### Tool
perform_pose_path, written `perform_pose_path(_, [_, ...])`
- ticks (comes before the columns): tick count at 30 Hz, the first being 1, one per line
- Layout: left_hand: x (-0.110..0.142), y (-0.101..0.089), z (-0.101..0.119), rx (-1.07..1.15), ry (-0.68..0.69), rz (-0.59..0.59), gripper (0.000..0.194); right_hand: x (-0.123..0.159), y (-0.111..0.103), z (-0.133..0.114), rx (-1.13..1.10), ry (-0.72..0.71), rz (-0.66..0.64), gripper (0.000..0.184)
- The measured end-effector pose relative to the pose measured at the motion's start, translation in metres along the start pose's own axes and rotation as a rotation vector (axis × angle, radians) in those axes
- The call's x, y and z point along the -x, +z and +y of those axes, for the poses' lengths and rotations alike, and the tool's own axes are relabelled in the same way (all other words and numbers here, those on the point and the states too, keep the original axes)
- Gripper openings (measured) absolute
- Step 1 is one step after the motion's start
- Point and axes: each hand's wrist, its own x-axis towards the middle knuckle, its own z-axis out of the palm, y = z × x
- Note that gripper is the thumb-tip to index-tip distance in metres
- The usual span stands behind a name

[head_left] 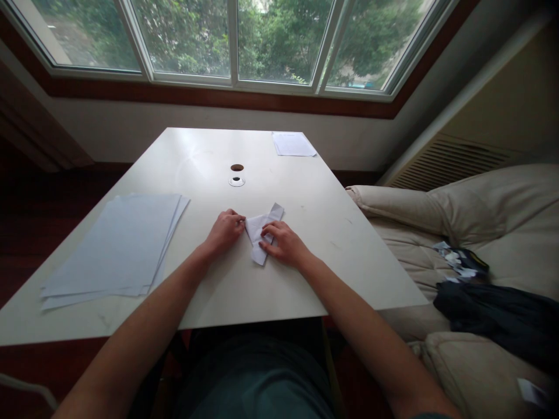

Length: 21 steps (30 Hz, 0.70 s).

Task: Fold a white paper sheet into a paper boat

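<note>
A small folded white paper (261, 226) lies on the white table (305, 279) in front of me. My left hand (224, 230) is curled, its fingertips pinching the paper's left edge. My right hand (283, 243) rests on the paper's right side, fingers bent and pressing it down onto the table. One folded flap sticks out toward the upper right, another toward me between the hands.
A stack of white sheets (117, 247) lies at the left of the table. One more sheet (293, 144) sits at the far edge. A cable hole and its cap (236, 181) are mid-table. A beige couch (480, 215) with dark cloth (502, 317) stands right.
</note>
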Motion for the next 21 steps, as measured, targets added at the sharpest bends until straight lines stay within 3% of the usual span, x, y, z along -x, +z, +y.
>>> perform_pose_path(5, [0.0,-0.01,0.01,0.072,-0.058,-0.017,0.025,0.001,0.0,0.0,-0.035,0.007,-0.014,0.023])
perform_pose_path(12, [0.004,-0.022,0.019,0.412,-0.15,-0.078,0.026,0.0,-0.001,0.0,-0.105,0.006,-0.018,0.022])
perform_pose_path(21, [0.006,-0.021,0.036,0.786,-0.065,0.086,0.027,-0.002,0.003,0.002,-0.399,0.067,0.095,0.026])
